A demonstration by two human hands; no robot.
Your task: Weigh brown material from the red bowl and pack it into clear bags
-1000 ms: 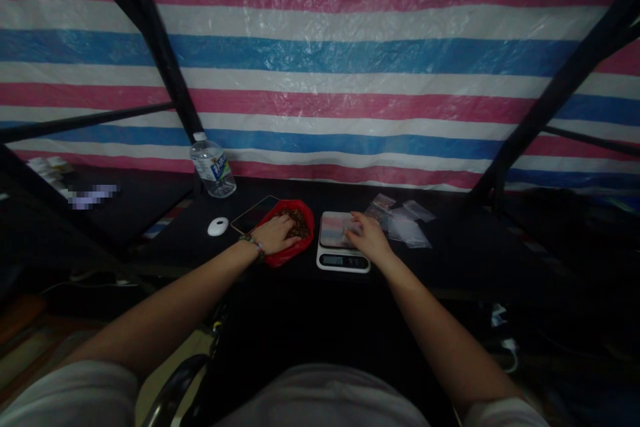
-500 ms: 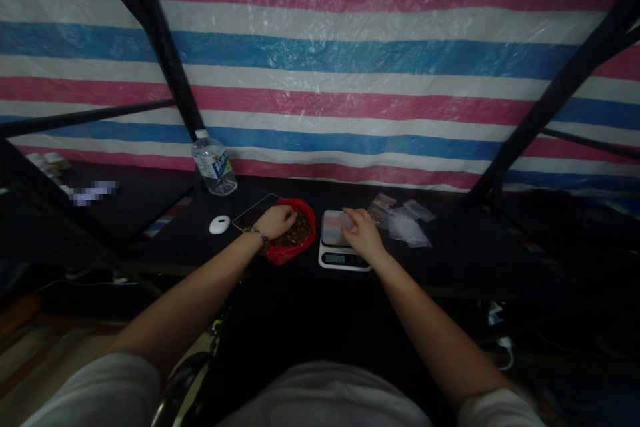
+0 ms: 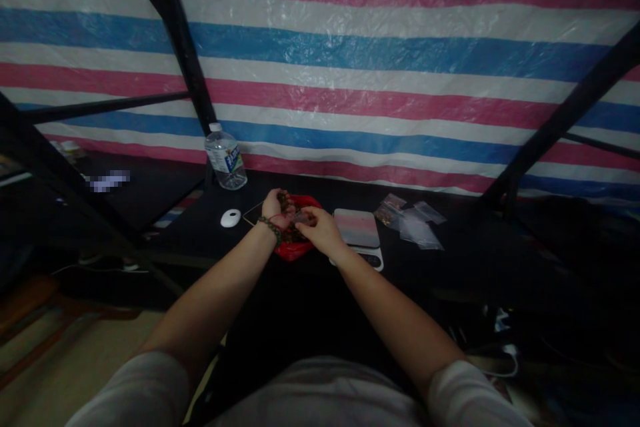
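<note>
My left hand (image 3: pixel 276 208) is turned palm up over the red plastic bag (image 3: pixel 294 254), its fingers curled round a handful of small brown pieces (image 3: pixel 283 201). Their exact kind is too small to make out. Pinched in my right hand (image 3: pixel 324 232) is a small clear plastic bag (image 3: pixel 303 217), held close against the left fingers. The rest of the brown pieces lie in the red bag, partly hidden under both hands. To the right stands a white kitchen scale (image 3: pixel 357 228) with a bare plate; my right wrist covers part of its display.
Several small clear zip bags (image 3: pixel 418 227) lie right of the scale, one with brown pieces (image 3: pixel 387 213) inside. A white computer mouse (image 3: pixel 231 218) and a water bottle (image 3: pixel 227 159) are at the left. Black metal posts (image 3: pixel 183 47) and a striped sheet (image 3: pixel 350 67) stand behind.
My left hand has lifted out of the red bag and turned palm up with brown pieces. My right hand has moved left, bringing the clear bag off the scale to it.
</note>
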